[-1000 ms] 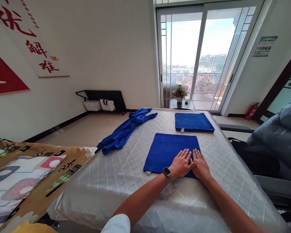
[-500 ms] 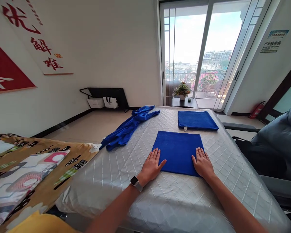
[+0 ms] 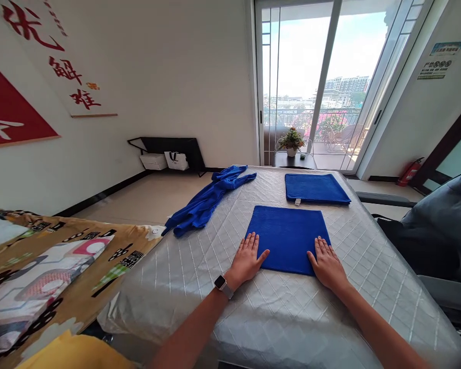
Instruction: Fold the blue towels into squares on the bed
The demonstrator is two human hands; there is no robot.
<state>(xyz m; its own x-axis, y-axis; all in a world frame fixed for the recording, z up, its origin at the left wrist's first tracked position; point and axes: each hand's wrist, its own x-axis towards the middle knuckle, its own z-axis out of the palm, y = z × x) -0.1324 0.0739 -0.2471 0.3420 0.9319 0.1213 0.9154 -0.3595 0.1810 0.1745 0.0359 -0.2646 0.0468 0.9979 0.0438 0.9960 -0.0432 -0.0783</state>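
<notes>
A folded blue towel (image 3: 288,236) lies flat on the silver quilted mattress (image 3: 200,287) in front of me. My left hand (image 3: 248,259) rests on its left edge, fingers together and stretched out, thumb spread over the cloth. On the opposite edge my right hand (image 3: 328,262) lies flat too, with its thumb pointing inward. Farther back is a second folded blue towel (image 3: 317,187) with a small white tag at its near edge. To the left a crumpled blue cloth (image 3: 205,202) stretches along the mattress edge.
A brown patterned bed (image 3: 119,241) with a printed pillow (image 3: 57,287) stands at the left. Along the right side are a dark grey chair (image 3: 441,215) and its armrest. A potted plant (image 3: 291,142) sits on a small table before the glass door.
Both hands stay flat on the near towel's edges, in nearly the same place on it. The whole view has shifted slightly, so things appear a little farther right.
</notes>
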